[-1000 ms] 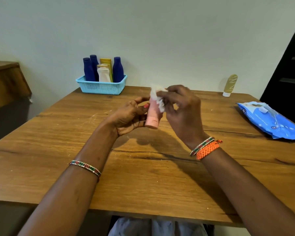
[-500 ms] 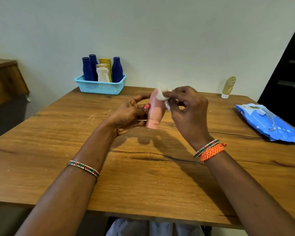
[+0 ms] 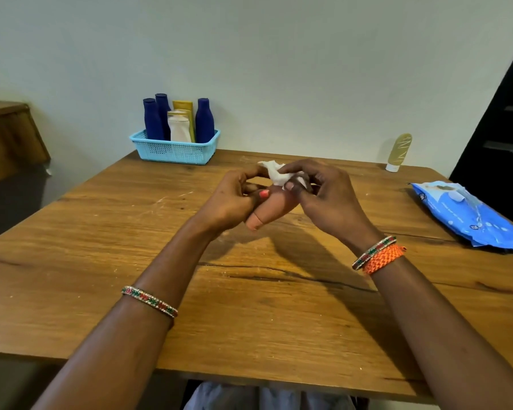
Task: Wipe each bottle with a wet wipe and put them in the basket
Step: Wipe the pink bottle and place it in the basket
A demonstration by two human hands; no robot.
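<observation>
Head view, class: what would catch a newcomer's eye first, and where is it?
At the table's centre, the left hand holds a pink bottle while the right hand pinches a white wet wipe against it. Far left stands a blue basket of bottles; at the right edge lies a blue wipes pack.

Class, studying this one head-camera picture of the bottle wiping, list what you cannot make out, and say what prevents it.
- Head view: the pink bottle's upper end, hidden by the wet wipe and both hands.
- The print on the blue wipes pack: too small.
- The bottles' lower parts: hidden by the basket wall.
- The person's lap: cut off by the table edge.
</observation>
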